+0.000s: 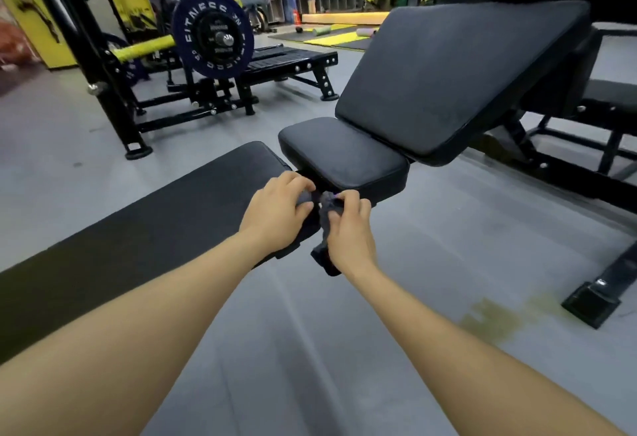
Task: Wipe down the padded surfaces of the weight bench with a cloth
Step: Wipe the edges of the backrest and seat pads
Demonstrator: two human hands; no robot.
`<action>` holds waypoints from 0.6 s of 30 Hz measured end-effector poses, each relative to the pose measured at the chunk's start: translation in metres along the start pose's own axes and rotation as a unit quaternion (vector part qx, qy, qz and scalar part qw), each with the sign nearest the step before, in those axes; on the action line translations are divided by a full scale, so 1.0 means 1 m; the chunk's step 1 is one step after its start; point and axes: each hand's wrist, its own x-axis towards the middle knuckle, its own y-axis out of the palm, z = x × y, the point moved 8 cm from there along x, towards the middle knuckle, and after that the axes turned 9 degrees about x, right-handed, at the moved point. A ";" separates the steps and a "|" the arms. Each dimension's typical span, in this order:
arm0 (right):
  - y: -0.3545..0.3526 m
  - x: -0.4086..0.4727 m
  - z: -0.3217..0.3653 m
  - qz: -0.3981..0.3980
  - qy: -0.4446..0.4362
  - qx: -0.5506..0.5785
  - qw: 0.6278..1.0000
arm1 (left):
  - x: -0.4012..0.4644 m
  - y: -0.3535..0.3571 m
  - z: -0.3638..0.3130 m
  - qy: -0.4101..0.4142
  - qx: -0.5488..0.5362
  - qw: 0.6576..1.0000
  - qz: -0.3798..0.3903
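Note:
A black weight bench stands ahead with an inclined back pad (455, 70) and a small seat pad (341, 156). A second flat black padded bench (165, 222) runs from the lower left toward the seat. A dark grey cloth (325, 215) is bunched between my hands, just in front of the seat pad's near edge, with one end hanging down. My left hand (279, 211) pinches the cloth's left part over the flat bench's end. My right hand (348, 225) grips its right part.
The bench's black steel frame and foot (593, 301) reach across the grey floor at right. A rack with a barbell and a blue weight plate (212, 34) stands at back left. Yellow mats and foam rollers (331, 32) lie far back, near people by the shelves.

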 end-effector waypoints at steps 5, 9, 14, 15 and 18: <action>0.011 -0.014 0.011 -0.023 0.030 0.043 0.998 | -0.064 -0.017 0.056 -0.064 0.054 0.996 0.027; 0.016 -0.020 0.009 -0.044 0.036 0.048 0.997 | -0.088 0.005 0.077 -0.073 0.044 0.992 0.093; 0.015 -0.021 -0.003 -0.051 0.046 0.072 0.995 | -0.096 0.014 0.084 -0.092 0.012 0.994 0.055; 0.015 -0.020 -0.003 -0.057 0.037 0.066 0.996 | -0.095 0.013 0.086 -0.091 0.025 0.994 0.054; 0.021 -0.021 -0.003 -0.083 0.029 0.042 0.995 | -0.094 0.010 0.087 -0.083 0.053 0.994 0.050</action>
